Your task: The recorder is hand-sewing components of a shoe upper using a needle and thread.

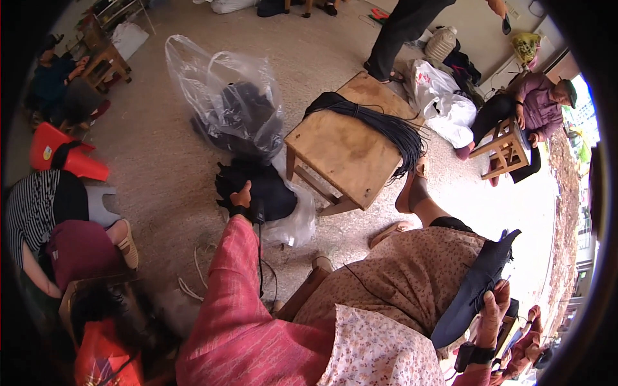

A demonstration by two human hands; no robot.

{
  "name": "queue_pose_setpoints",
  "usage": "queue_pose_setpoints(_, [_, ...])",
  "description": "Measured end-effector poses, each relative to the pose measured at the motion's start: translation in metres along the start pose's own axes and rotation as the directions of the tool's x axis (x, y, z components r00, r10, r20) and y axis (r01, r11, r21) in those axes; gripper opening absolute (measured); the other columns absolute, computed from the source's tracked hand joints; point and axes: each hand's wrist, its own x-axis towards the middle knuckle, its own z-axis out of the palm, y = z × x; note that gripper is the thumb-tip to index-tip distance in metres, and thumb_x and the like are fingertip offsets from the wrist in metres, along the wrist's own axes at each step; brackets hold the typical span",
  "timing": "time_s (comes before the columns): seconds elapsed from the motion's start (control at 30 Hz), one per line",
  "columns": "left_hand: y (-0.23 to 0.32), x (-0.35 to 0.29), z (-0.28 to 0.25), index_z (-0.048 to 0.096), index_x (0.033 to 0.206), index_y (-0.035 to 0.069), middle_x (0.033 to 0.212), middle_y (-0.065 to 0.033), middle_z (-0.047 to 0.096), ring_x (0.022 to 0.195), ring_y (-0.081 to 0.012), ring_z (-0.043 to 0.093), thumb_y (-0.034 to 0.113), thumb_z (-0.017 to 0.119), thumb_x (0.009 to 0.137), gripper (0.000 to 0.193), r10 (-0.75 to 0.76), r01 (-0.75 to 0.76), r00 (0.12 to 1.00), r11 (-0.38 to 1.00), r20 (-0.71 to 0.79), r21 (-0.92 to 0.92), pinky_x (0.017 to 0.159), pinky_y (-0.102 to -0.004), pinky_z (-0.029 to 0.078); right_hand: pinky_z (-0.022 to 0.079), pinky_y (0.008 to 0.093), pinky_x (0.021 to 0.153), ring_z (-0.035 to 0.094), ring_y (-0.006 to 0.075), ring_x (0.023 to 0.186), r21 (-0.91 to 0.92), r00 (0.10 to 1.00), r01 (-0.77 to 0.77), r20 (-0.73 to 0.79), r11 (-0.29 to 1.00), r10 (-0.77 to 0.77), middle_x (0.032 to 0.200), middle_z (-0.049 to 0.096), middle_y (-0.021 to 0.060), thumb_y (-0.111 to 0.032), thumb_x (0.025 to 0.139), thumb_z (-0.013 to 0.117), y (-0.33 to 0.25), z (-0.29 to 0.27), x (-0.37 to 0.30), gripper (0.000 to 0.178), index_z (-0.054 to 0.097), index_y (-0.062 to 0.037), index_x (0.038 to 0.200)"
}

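Note:
At my right, my right hand [494, 303] pinches the edge of a long black shoe upper [465, 297], which lies slantwise over my right thigh. A thin black cord shows at that edge, close to my fingertips. My left arm reaches forward to a pile of black cloth pieces [273, 192] on the floor. My left hand [241, 195] is at the pile's near left side with its thumb raised; its other fingers are hidden. Under the pile lies a clear plastic bag [295, 222].
Ahead stands a wooden stool [344, 151] bearing a bundle of black cords [380, 128]. Left of it is a clear bag [248, 119] of black pieces. A red plastic stool [67, 154] is at far left. Seated people [537, 106] work around the room; white sacks [441, 103] lie beyond the stool.

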Motion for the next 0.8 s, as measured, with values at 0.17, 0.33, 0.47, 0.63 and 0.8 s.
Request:
queue_pose_setpoints(0.17, [-0.010, 0.033, 0.004, 0.058, 0.111, -0.016, 0.111, -0.0252, 0.066, 0.106, -0.0293, 0.064, 0.049, 0.081, 0.070, 0.080, -0.182, 0.186, 0.983, 0.969, -0.036, 0.162, 0.093, -0.0343, 0.047, 0.029, 0.0146, 0.049, 0.039, -0.0012, 0.057, -0.042, 0.997, -0.066, 0.030, 0.997, 0.067, 0.074, 0.047, -0.0104, -0.020, 0.082, 0.077, -0.010, 0.000, -0.002, 0.031, 0.049, -0.0136, 0.095])
queue_pose_setpoints(0.33, [-0.047, 0.035, -0.003, 0.064, 0.107, -0.008, 0.108, -0.0210, 0.068, 0.105, -0.0305, 0.064, 0.047, 0.077, 0.074, 0.066, 0.008, -0.119, 0.978, 0.844, 0.210, 0.522, 0.094, -0.0356, 0.047, 0.033, 0.0162, 0.060, 0.042, 0.0010, 0.066, -0.016, 0.995, -0.087, 0.057, 0.996, 0.087, 0.077, 0.048, -0.0089, -0.018, 0.082, 0.076, -0.017, 0.006, -0.002, 0.031, 0.050, -0.0122, 0.096])
queue_pose_setpoints(0.47, [-0.116, 0.020, -0.016, 0.069, 0.106, 0.001, 0.110, -0.0183, 0.068, 0.107, -0.0336, 0.063, 0.059, 0.063, 0.081, 0.064, 0.156, -0.212, 0.969, 0.921, 0.190, 0.328, 0.097, -0.0396, 0.045, 0.032, 0.0165, 0.061, 0.041, 0.0012, 0.067, -0.029, 0.996, -0.073, 0.046, 0.997, 0.074, 0.078, 0.048, -0.0089, -0.017, 0.083, 0.076, -0.017, 0.009, -0.002, 0.029, 0.050, -0.0117, 0.096])
queue_pose_setpoints(0.63, [-0.151, 0.026, -0.034, 0.070, 0.105, 0.005, 0.108, -0.0210, 0.067, 0.107, -0.0365, 0.061, 0.063, 0.054, 0.083, 0.064, 0.229, -0.447, 0.888, 0.640, 0.400, 0.625, 0.098, -0.0422, 0.044, 0.018, 0.0169, 0.043, 0.029, -0.0011, 0.050, -0.012, 0.999, -0.030, 0.041, 0.999, 0.031, 0.068, 0.042, -0.0103, -0.017, 0.085, 0.075, -0.009, 0.005, -0.002, 0.028, 0.050, -0.0132, 0.096])
queue_pose_setpoints(0.8, [-0.130, 0.028, -0.035, 0.071, 0.102, 0.008, 0.104, -0.0241, 0.067, 0.104, -0.0382, 0.061, 0.059, 0.049, 0.088, 0.058, 0.192, -0.355, 0.919, 0.782, 0.343, 0.512, 0.096, -0.0444, 0.046, 0.020, 0.0168, 0.045, 0.031, -0.0008, 0.053, 0.023, 0.999, -0.043, 0.018, 0.999, 0.042, 0.070, 0.042, -0.0101, -0.016, 0.084, 0.076, -0.007, 0.003, -0.005, 0.029, 0.050, -0.0132, 0.095])
